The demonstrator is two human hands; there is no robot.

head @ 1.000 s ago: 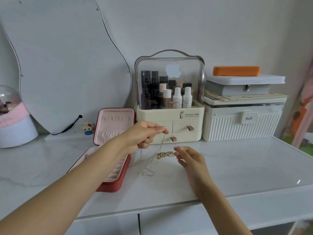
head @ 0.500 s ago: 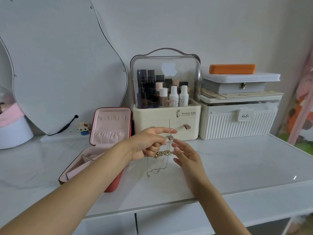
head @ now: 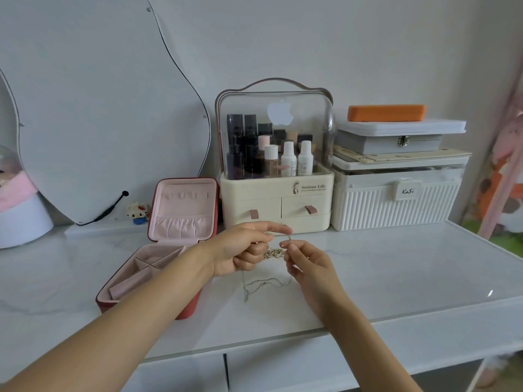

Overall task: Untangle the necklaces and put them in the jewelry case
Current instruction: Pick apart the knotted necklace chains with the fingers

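i see my left hand (head: 240, 250) and right hand (head: 307, 263) raised just over the tabletop (head: 396, 278), fingers pinching the tangled necklaces (head: 273, 253) between them, thin chains dangling beside the open jewelry case (head: 158, 258).

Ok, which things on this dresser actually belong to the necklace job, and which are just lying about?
Part of the job:
- tangled necklaces, held between both hands
- left hand
- right hand
- open red jewelry case, pink lining, on the left

Just lying about:
- cosmetics organizer with bottles
- white ribbed box
- grey latched box
- orange case
- mirror
- small toy figure
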